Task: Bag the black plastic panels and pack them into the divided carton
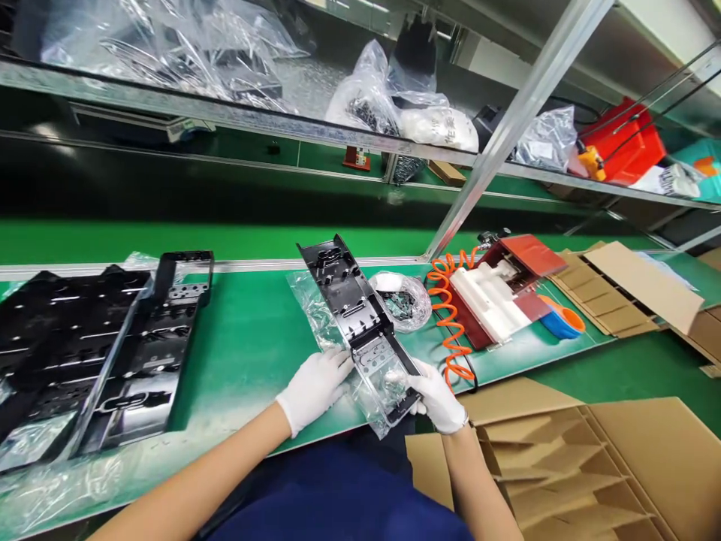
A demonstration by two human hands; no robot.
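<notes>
A long black plastic housing (345,289) with a metal plate inset lies slanted over the green bench in front of me. My right hand (436,396), in a white glove, is closed around its near right end. The gloved left hand (318,383) touches its left side, fingers curled at the edge; how firmly they grip is hidden. Clear plastic film (315,308) lies beneath and around the housing. Just beyond it sits a round clear bag (406,302) of small black parts.
Several black housings (152,368) lie at left. At right stand a red-and-white fixture (496,293), a coiled orange hose (449,308) and a blue-orange tape roll (563,319). A divided cardboard box (636,421) is below the bench edge. A metal shelf post (507,128) rises behind.
</notes>
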